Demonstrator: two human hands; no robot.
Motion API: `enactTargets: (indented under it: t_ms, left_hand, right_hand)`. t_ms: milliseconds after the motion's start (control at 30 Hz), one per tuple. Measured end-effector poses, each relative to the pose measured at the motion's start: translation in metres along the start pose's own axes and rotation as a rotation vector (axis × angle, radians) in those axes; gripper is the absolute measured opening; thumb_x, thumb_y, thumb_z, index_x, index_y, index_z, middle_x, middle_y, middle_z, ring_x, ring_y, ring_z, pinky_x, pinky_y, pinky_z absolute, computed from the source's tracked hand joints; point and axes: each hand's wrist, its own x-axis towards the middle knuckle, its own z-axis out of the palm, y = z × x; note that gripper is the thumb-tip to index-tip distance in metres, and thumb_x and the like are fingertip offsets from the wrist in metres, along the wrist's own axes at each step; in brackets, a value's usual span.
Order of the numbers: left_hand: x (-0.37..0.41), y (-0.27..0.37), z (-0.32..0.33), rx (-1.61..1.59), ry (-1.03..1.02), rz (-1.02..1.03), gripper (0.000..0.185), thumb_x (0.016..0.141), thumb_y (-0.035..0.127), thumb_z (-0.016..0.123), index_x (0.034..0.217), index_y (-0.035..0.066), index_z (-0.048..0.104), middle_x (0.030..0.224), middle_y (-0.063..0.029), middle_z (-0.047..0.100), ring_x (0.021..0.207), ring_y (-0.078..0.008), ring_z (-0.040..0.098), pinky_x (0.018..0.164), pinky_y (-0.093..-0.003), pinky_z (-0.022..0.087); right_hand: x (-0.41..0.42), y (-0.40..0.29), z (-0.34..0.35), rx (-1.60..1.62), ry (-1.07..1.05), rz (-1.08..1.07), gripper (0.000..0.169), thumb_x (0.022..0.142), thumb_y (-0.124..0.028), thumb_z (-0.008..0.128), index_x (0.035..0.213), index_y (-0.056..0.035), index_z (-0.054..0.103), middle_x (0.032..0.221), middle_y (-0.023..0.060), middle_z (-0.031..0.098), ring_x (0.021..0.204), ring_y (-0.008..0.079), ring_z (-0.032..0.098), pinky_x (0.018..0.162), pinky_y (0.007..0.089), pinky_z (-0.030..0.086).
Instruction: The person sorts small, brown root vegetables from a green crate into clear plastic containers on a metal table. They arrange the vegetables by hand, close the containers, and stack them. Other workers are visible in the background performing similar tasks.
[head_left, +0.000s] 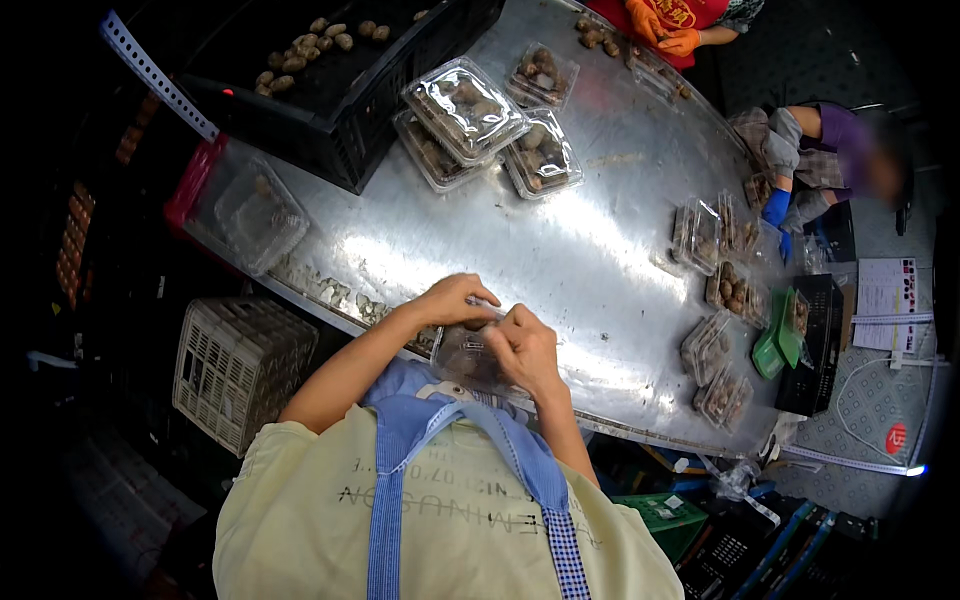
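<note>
A clear plastic clamshell box (466, 358) lies at the near edge of the metal table (525, 247), against the blue apron. My left hand (457, 300) bends over its far left side, fingertips on the box's rim, beside a brown round tuber partly hidden underneath. My right hand (523, 345) is closed at the box's right side, its fingers curled and slightly blurred; whether they pinch the plastic cannot be told. Beyond my hands, a filled clamshell box (466, 109) rests on another one, with a third filled box (541, 154) beside them.
A black crate (352, 127) with loose tubers stands at the upper left, near empty clear boxes (259, 214). Several filled boxes (697, 234) line the right side beside green trays (778, 334). A person in orange gloves and another in blue gloves are across the table.
</note>
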Motion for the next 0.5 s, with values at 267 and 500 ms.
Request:
enactTargets:
  t_ms: [267, 500]
  left_hand:
    - [-0.023, -0.012, -0.034, 0.029, 0.082, -0.221, 0.023, 0.086, 0.024, 0.064, 0.093, 0.003, 0.071, 0.092, -0.0128, 0.069, 0.086, -0.0223, 0.065, 0.075, -0.0324, 0.049]
    - [-0.054, -0.018, -0.003, 0.083, 0.451, -0.13, 0.019, 0.09, 0.019, 0.057, 0.092, 0.0, 0.056, 0.085, -0.0133, 0.058, 0.076, -0.0244, 0.056, 0.07, -0.0351, 0.045]
  right_hand:
    - [-0.007, 0.029, -0.038, 0.009, 0.17, -0.283, 0.026, 0.071, -0.014, 0.068, 0.053, -0.0055, 0.051, 0.055, 0.0057, 0.042, 0.046, 0.0214, 0.045, 0.042, 0.0333, 0.034]
    - [-0.027, 0.052, -0.071, 0.003, 0.037, -0.207, 0.03, 0.063, -0.017, 0.068, 0.049, -0.006, 0.044, 0.053, 0.0048, 0.039, 0.045, 0.0207, 0.043, 0.042, 0.0308, 0.029]
